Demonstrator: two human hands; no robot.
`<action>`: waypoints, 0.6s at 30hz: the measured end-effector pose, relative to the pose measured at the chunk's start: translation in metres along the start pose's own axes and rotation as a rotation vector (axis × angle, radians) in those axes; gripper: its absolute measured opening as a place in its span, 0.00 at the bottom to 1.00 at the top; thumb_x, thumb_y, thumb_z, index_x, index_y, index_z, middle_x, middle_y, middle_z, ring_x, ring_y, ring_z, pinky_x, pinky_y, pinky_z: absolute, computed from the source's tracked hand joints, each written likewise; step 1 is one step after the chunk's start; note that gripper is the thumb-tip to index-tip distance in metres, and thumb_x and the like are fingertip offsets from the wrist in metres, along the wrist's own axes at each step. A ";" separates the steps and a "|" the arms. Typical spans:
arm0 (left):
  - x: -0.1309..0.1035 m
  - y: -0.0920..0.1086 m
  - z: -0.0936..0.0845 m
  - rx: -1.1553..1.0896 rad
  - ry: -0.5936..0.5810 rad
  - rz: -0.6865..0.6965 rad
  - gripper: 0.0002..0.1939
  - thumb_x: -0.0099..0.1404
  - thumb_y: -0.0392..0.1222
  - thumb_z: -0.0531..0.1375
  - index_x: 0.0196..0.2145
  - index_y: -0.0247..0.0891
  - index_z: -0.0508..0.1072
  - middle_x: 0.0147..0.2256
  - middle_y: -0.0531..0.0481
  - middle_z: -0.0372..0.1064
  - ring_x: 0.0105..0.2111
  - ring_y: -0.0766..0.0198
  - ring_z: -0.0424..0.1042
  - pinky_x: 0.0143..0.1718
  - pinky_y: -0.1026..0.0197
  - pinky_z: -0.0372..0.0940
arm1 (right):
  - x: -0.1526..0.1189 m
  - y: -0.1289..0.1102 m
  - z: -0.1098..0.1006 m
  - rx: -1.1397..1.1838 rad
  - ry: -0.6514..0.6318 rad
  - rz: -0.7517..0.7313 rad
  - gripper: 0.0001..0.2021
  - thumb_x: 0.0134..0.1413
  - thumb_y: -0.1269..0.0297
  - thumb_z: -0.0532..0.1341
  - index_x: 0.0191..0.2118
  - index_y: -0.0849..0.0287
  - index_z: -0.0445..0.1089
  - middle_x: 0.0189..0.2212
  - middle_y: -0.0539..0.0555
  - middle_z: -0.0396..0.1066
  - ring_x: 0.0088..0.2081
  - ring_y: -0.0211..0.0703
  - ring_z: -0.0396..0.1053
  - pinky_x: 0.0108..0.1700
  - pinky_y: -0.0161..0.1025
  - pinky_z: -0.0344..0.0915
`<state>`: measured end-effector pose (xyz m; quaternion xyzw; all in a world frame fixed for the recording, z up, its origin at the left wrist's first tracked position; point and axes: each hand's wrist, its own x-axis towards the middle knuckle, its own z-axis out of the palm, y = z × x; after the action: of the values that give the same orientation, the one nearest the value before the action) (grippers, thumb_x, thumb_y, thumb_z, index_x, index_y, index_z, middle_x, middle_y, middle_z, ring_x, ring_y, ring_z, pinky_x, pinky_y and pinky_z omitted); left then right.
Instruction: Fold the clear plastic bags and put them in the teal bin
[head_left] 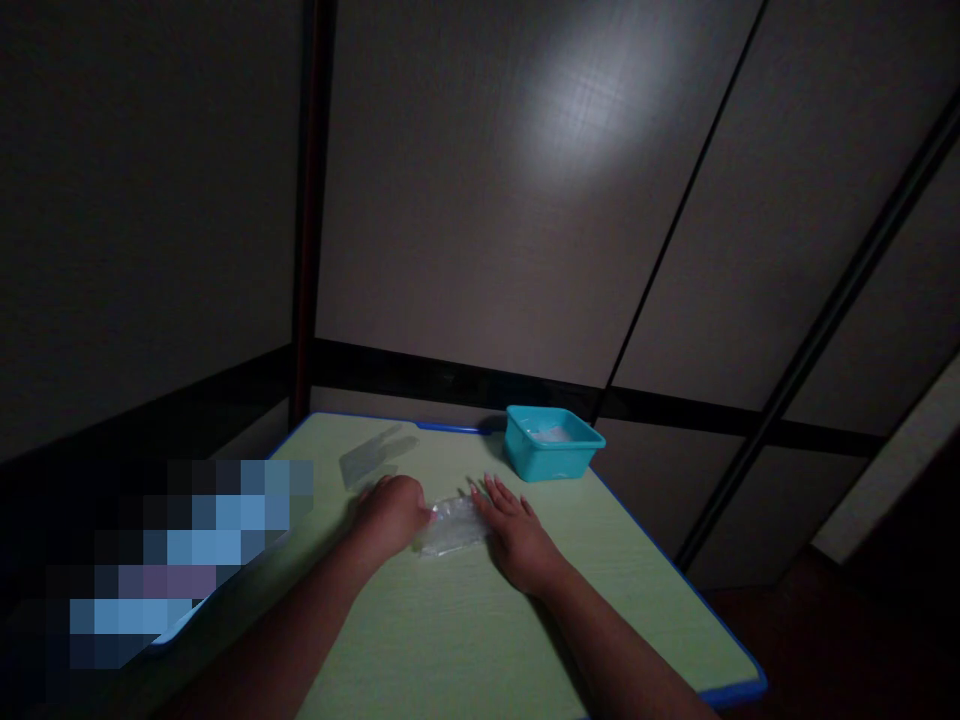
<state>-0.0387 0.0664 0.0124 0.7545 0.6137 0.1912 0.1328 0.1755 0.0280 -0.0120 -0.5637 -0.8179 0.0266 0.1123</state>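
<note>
A clear plastic bag (453,527) lies flat on the pale green tabletop (442,640) between my two hands. My left hand (391,515) is closed, its thumb at the bag's left edge; its other fingers are curled and mostly hidden. Stretched out, the fingers of my right hand (517,530) rest on the bag's right end, pressing it to the table. Beyond my left hand lies a flat, greyish see-through piece (375,455), perhaps another plastic bag.
A turquoise plastic basket (553,460) with something whitish inside stands at the table's far right edge. Blue edging (735,692) rims the table. Panelled doors (465,250) rise close behind it. A blurred-out bluish patch (202,545) lies at the left.
</note>
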 end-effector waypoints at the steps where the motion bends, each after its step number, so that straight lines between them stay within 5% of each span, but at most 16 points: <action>1: 0.000 0.001 0.000 0.028 0.038 0.015 0.07 0.53 0.44 0.60 0.24 0.39 0.73 0.29 0.49 0.72 0.33 0.61 0.69 0.29 0.63 0.55 | 0.000 0.000 0.000 -0.007 -0.005 -0.004 0.39 0.44 0.76 0.49 0.63 0.45 0.38 0.64 0.49 0.29 0.64 0.45 0.29 0.59 0.57 0.37; 9: 0.001 0.006 0.004 0.105 0.053 0.075 0.06 0.57 0.43 0.58 0.28 0.40 0.73 0.34 0.49 0.72 0.38 0.61 0.68 0.36 0.63 0.57 | 0.001 0.001 0.000 -0.013 -0.004 -0.027 0.39 0.44 0.76 0.49 0.63 0.46 0.39 0.64 0.50 0.30 0.64 0.44 0.32 0.59 0.55 0.41; 12: -0.005 0.012 0.005 0.143 0.175 0.111 0.10 0.59 0.44 0.57 0.39 0.40 0.70 0.40 0.47 0.69 0.44 0.57 0.65 0.42 0.58 0.57 | 0.001 0.000 -0.001 -0.010 -0.006 -0.026 0.39 0.45 0.76 0.49 0.63 0.46 0.39 0.64 0.50 0.30 0.64 0.44 0.32 0.59 0.55 0.41; 15: -0.010 0.018 0.010 0.167 0.290 0.287 0.17 0.61 0.46 0.55 0.48 0.40 0.65 0.48 0.44 0.65 0.51 0.55 0.59 0.50 0.53 0.52 | 0.000 -0.001 -0.001 -0.017 0.000 -0.024 0.38 0.46 0.76 0.48 0.63 0.48 0.38 0.64 0.50 0.30 0.64 0.44 0.33 0.59 0.55 0.42; 18: -0.011 0.019 0.020 0.156 0.220 0.474 0.23 0.63 0.48 0.53 0.54 0.41 0.60 0.56 0.45 0.57 0.58 0.56 0.51 0.58 0.50 0.42 | 0.000 -0.002 -0.002 -0.034 -0.002 -0.025 0.36 0.49 0.73 0.48 0.64 0.49 0.37 0.64 0.52 0.30 0.64 0.45 0.33 0.59 0.56 0.42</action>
<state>-0.0151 0.0523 0.0015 0.8598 0.4434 0.2497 -0.0417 0.1745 0.0275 -0.0094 -0.5552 -0.8253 0.0118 0.1022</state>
